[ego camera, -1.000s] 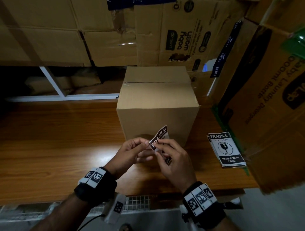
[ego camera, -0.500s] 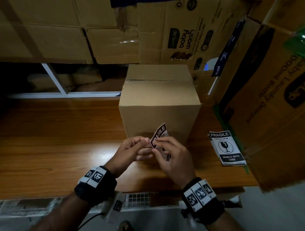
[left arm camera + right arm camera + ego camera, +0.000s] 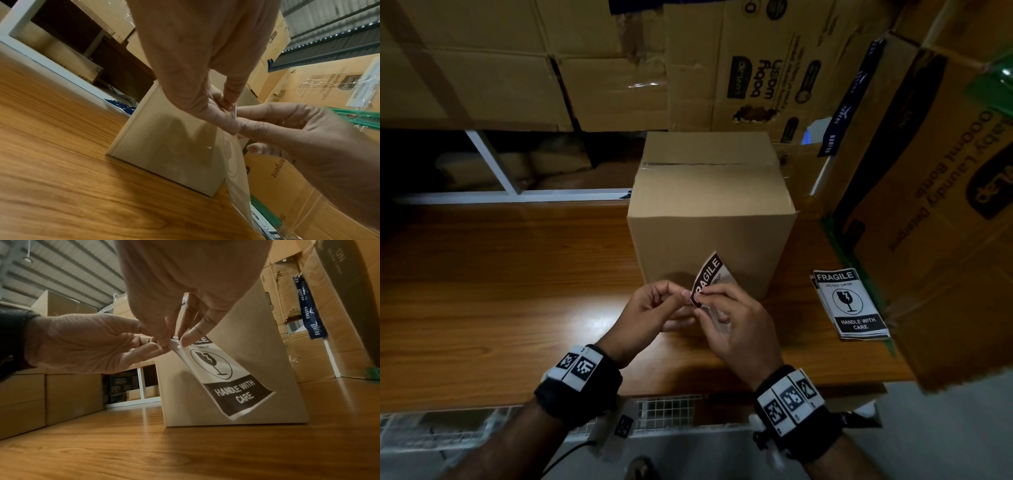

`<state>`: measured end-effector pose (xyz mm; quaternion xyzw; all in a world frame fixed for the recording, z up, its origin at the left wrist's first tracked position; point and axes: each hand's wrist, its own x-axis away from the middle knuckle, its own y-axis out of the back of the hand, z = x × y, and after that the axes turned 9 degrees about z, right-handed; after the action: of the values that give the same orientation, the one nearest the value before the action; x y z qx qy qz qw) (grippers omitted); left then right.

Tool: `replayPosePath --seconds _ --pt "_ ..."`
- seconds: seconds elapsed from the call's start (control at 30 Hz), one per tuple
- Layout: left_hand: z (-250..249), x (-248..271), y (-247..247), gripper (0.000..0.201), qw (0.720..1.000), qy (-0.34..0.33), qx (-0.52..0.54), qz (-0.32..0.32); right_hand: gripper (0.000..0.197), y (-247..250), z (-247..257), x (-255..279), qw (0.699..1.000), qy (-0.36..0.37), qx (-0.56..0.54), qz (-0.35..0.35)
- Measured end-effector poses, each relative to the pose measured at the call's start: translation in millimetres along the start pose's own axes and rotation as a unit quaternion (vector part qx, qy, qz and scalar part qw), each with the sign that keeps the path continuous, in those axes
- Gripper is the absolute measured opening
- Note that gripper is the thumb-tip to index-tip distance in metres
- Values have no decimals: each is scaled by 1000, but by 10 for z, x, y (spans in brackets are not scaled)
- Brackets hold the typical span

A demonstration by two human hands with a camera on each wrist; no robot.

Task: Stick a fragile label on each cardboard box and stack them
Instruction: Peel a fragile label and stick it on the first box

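A plain taped cardboard box [image 3: 710, 219] [image 3: 164, 142] [image 3: 246, 353] stands on the wooden table [image 3: 500, 291]. Just in front of it both hands hold one black-and-white fragile label [image 3: 709, 275] [image 3: 222, 378] in the air. My left hand [image 3: 654, 308] [image 3: 216, 104] pinches the label's top corner between thumb and forefinger. My right hand [image 3: 736, 322] [image 3: 179, 335] pinches the same corner from the other side. The label hangs tilted, clear of the box face. A stack of more fragile labels [image 3: 849, 303] lies on the table to the right.
Large printed cartons [image 3: 928, 192] lean over the table's right side. More cartons [image 3: 551, 65] fill the shelf behind the box, above a white frame [image 3: 510, 197]. The table's left half [image 3: 482, 274] shows bare wood. A wire grille [image 3: 664, 414] runs below the front edge.
Both hands stay pinched on the label's corner and have barely shifted. The label stands slightly more upright.
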<state>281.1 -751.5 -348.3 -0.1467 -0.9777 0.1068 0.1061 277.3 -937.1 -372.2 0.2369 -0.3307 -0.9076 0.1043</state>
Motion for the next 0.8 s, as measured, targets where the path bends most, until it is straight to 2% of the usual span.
replayPosePath --seconds 0.47,0.57,0.73,0.8 --pt "73 -10 27 11 999 -35 -7 -7 21 -31 27 -39 999 -21 -44 -11" --pt "93 -13 47 6 998 -39 -37 -11 18 -36 43 -45 998 -25 -49 -6" --pt "115 -28 36 25 998 -34 -52 -34 24 -51 50 -49 998 -41 -45 -4" --pt "111 -25 37 26 998 -26 -42 -37 26 -61 58 -51 998 -43 -45 3"
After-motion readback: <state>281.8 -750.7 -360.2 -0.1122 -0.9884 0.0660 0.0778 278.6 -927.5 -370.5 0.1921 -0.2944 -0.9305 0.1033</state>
